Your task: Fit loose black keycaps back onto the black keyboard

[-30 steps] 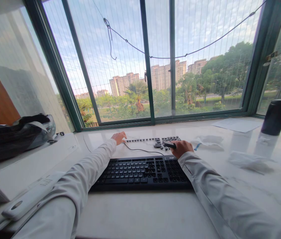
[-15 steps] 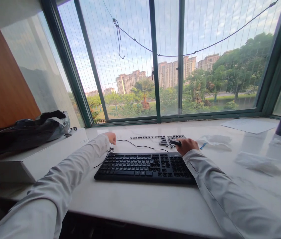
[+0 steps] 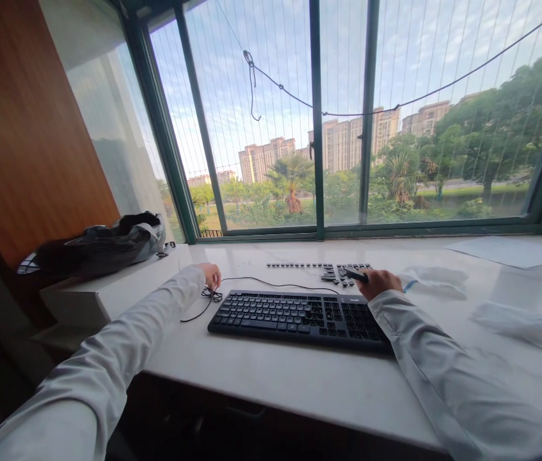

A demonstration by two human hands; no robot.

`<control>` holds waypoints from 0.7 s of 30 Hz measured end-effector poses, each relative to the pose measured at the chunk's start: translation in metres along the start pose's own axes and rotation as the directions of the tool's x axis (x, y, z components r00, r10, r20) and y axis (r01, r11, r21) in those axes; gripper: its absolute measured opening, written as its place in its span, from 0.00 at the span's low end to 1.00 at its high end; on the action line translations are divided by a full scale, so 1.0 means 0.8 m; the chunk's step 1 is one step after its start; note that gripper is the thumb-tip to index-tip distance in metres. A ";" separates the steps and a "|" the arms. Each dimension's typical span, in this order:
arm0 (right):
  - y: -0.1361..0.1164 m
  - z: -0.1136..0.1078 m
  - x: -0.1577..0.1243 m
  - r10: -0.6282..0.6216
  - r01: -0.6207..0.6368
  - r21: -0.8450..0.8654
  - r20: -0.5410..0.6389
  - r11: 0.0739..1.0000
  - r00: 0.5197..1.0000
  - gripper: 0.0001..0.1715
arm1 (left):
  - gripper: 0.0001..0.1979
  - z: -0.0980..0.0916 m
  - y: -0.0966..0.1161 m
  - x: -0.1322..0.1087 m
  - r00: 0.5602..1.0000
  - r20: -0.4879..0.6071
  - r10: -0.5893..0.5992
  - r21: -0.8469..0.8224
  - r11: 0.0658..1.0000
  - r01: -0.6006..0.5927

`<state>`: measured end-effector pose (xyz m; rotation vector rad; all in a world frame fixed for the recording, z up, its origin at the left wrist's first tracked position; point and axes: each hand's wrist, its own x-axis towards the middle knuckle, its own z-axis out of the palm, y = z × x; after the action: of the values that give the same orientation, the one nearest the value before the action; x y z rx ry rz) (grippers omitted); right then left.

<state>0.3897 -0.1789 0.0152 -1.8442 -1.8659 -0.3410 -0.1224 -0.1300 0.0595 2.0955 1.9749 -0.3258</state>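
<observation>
A black keyboard (image 3: 294, 320) lies across the white counter, with several key positions bare of caps at its right part. My left hand (image 3: 211, 275) is at its far left corner, fingers closed on the thin black keyboard cable (image 3: 271, 283); a looped bundle of the cable (image 3: 212, 294) lies just below the hand. My right hand (image 3: 380, 282) is closed around a slim black-handled tool (image 3: 359, 276) that points left; its exact kind is unclear. Beneath and beyond the tool are loose black keycaps (image 3: 331, 276), with a row of keycaps (image 3: 294, 265) stretching left.
Crumpled clear plastic bags (image 3: 515, 323) and a white sheet of paper (image 3: 510, 251) lie on the right. A dark bag (image 3: 107, 246) rests on a white box (image 3: 102, 301) at the left. Behind the counter (image 3: 290, 381) stands a green-framed window (image 3: 317, 128).
The view has turned left, so the scene sits farther right. My left hand has moved left relative to the keyboard, and the cable bundle lies more spread out. My right hand keeps the tool.
</observation>
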 end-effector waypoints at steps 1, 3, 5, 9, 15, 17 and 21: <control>0.000 0.000 0.000 -0.002 0.002 -0.002 -0.004 1.000 1.000 0.15 | 0.14 0.001 0.000 -0.007 1.000 0.019 -0.013 -0.009 1.000 0.013; 0.001 0.001 -0.001 0.008 -0.008 -0.006 -0.029 1.000 1.000 0.16 | 0.13 0.005 0.004 -0.021 0.999 -0.005 -0.050 -0.014 0.999 0.050; 0.004 0.004 0.000 0.034 -0.034 -0.006 -0.079 0.999 0.996 0.17 | 0.12 0.015 0.015 -0.033 0.988 -0.134 -0.084 -0.017 0.996 0.082; 0.013 0.010 0.003 0.049 -0.045 0.024 -0.196 0.999 0.979 0.19 | 0.11 0.044 0.050 -0.047 0.821 -0.568 0.057 -0.028 0.996 -0.089; 0.021 0.000 0.002 -0.015 0.027 0.035 -0.306 0.999 0.952 0.20 | 0.17 0.083 0.076 -0.046 0.665 -0.714 0.220 -0.061 0.926 -0.372; 0.018 -0.004 -0.001 0.038 -0.024 0.046 -0.327 0.999 0.944 0.21 | 0.17 0.088 0.073 -0.046 0.642 -0.724 0.253 -0.056 0.906 -0.420; 0.008 -0.006 -0.010 0.075 -0.069 0.032 -0.306 0.997 0.949 0.21 | 0.17 0.091 0.070 -0.048 0.603 -0.752 0.268 -0.071 0.875 -0.478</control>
<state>0.3962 -0.1880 0.0139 -1.7275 -1.5811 -0.5474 -0.0687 -0.1927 0.0041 2.5949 1.6433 0.9637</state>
